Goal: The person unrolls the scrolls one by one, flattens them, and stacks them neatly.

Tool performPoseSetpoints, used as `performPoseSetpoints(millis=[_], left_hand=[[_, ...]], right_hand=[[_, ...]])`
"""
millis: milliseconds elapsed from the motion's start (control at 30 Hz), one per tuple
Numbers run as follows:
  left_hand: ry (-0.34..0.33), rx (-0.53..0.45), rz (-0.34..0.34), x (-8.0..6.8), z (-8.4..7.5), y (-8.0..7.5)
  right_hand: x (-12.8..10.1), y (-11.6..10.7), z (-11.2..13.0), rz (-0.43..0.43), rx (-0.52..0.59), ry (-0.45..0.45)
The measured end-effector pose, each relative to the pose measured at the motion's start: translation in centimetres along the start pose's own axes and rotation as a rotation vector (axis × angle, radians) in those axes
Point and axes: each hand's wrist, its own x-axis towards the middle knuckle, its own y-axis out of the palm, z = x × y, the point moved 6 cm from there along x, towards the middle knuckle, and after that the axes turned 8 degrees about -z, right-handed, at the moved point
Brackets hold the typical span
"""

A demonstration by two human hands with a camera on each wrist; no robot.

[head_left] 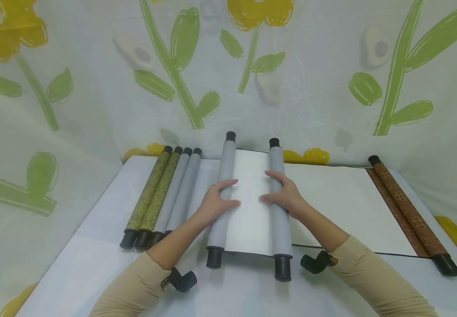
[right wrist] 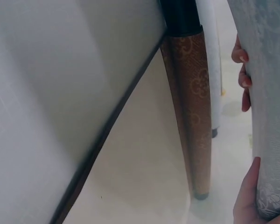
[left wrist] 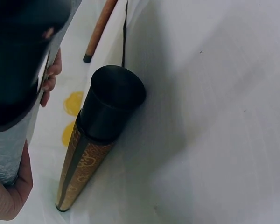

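Note:
A grey scroll lies partly unrolled at the middle of the white table (head_left: 93, 264), with blank paper (head_left: 252, 224) between its two rollers. My left hand (head_left: 216, 200) grips the left roller (head_left: 226, 163). In the left wrist view its fingers (left wrist: 51, 79) and palm curl round that grey roll (left wrist: 4, 154). My right hand (head_left: 285, 196) grips the right roller (head_left: 280, 233). The right wrist view shows its fingers (right wrist: 242, 79) and thumb wrapped round the grey roll (right wrist: 270, 93). Both rollers have black end caps.
Several rolled scrolls, two olive-gold (head_left: 153, 193) and two grey (head_left: 180, 189), lie side by side at the left. A large unrolled scroll (head_left: 343, 198) lies under the grey one, its brown patterned roll (head_left: 410, 211) at the right edge. A flowered cloth hangs behind.

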Motion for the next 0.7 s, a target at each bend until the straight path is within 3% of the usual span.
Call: performPoseSetpoints(millis=[300,700], left_hand=[[-0.013,0.034,-0.019,-0.1,-0.1,0.1],[-0.016,0.089,0.011,-0.4,-0.1,-0.4]], right_hand=[[-0.1,-0.7,0.0,-0.019,-0.025,0.006],[-0.1,-2.1,-0.7,-0.024,-0.018,-0.01]])
